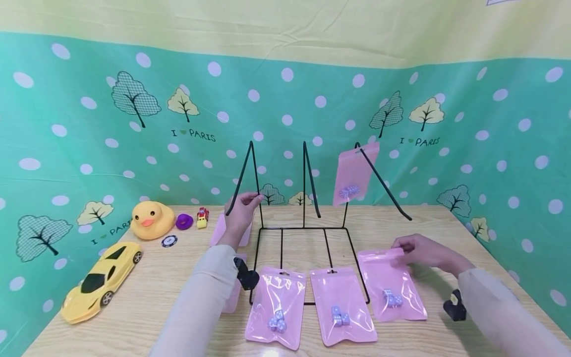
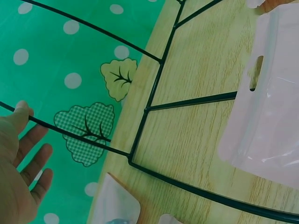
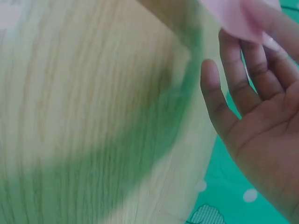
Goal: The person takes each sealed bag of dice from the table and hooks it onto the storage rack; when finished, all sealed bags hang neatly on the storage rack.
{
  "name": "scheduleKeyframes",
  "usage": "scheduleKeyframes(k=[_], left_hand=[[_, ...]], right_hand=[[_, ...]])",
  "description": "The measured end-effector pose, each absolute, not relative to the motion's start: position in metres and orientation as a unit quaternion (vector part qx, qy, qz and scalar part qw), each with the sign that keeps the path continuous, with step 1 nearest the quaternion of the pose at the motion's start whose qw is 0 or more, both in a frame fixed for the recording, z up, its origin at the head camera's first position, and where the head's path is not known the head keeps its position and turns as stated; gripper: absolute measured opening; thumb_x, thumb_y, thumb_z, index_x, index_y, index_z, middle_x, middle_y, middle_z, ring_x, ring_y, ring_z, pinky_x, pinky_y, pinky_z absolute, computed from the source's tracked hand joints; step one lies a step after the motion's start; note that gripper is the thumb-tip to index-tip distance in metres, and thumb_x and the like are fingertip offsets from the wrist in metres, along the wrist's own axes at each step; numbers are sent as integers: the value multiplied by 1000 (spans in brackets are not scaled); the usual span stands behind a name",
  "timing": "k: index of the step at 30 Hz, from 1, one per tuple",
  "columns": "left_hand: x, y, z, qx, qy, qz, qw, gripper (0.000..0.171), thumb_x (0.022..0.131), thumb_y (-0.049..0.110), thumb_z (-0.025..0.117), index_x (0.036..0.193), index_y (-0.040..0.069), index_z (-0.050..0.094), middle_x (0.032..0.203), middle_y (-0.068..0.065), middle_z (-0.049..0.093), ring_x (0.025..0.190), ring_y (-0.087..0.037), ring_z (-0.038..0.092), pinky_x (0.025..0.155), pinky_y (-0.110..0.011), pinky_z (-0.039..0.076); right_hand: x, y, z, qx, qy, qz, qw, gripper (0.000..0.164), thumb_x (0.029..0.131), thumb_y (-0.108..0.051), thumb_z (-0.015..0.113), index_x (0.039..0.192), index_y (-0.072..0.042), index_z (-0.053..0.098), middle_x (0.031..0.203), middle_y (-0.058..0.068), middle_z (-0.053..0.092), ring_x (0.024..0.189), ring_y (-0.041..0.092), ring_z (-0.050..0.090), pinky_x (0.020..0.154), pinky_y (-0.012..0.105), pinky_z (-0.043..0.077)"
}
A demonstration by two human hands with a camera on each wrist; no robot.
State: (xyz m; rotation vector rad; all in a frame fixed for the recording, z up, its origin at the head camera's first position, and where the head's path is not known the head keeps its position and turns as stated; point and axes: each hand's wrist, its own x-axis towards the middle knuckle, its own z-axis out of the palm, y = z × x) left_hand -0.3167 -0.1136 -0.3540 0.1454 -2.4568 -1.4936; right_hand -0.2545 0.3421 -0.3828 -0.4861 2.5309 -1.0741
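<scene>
My left hand [image 1: 241,212] holds the left upright of a black wire display rack [image 1: 305,228]; in the left wrist view the thumb lies over the wire and the fingers [image 2: 39,156] behind it. At the right, my right hand [image 1: 424,252] pinches the top corner of a pink zip pouch [image 1: 379,277] with purple dice [image 1: 392,298] in it. The right wrist view shows the pouch corner [image 3: 231,18] between thumb and fingertips, the other fingers spread. Another pink pouch [image 1: 356,171] hangs on the rack's right hook by its top hole.
Two pink pouches [image 1: 275,310] with dice lie at the rack's front edge. More pouches [image 1: 231,297] lie left of it, partly behind my left arm. A yellow toy car [image 1: 102,282], a rubber duck [image 1: 153,220], a purple duck [image 1: 184,221] and a chip [image 1: 169,241] stand at the left.
</scene>
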Motion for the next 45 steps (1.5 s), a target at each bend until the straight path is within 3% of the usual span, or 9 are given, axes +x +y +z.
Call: scheduleKeyframes(k=[6, 11, 16, 23, 30, 45], left_hand=[[-316, -114, -354, 47, -848, -512, 127, 36, 99, 38, 68, 124, 12, 73, 121, -11, 72, 119, -30, 62, 100, -48, 48], [-316, -114, -353, 41, -845, -516, 132, 35, 99, 37, 69, 122, 11, 74, 119, -12, 72, 117, -30, 63, 99, -47, 49], [-316, -114, -352, 40, -842, -521, 135, 34, 98, 35, 69, 121, 10, 74, 118, -12, 73, 115, -30, 63, 97, -46, 49], [-316, -112, -352, 42, -844, -519, 131, 35, 99, 36, 68, 123, 12, 73, 118, -12, 72, 115, -30, 63, 96, -47, 50], [-314, -112, -352, 43, -843, -520, 131, 35, 100, 36, 68, 124, 12, 73, 118, -13, 72, 114, -31, 63, 94, -47, 50], [-312, -112, -350, 40, -846, -517, 122, 37, 101, 36, 66, 127, 11, 71, 122, -14, 69, 116, -32, 62, 94, -47, 51]], right_hand=[[-248, 358, -373, -177, 875, -412, 185, 22, 99, -19, 66, 109, 0, 71, 92, 7, 71, 86, 18, 63, 80, 31, 51], [-243, 366, -365, -204, 842, -463, 188, 34, 104, -12, 56, 125, 13, 60, 105, 11, 72, 93, 17, 70, 85, 31, 57], [-236, 369, -355, -216, 832, -476, 188, 36, 107, -11, 51, 128, 18, 54, 108, 12, 73, 96, 18, 71, 87, 30, 57], [-223, 365, -336, -211, 858, -443, 155, 37, 107, -13, 52, 131, 14, 57, 106, 7, 75, 97, 18, 72, 86, 29, 56], [-210, 357, -319, -247, 854, -447, 99, 21, 105, -5, 53, 114, 3, 70, 101, 5, 77, 94, 17, 73, 83, 28, 56], [-178, 333, -288, -270, 856, -441, -34, 24, 97, 7, 61, 113, -3, 76, 98, 2, 77, 87, 13, 72, 79, 22, 56]])
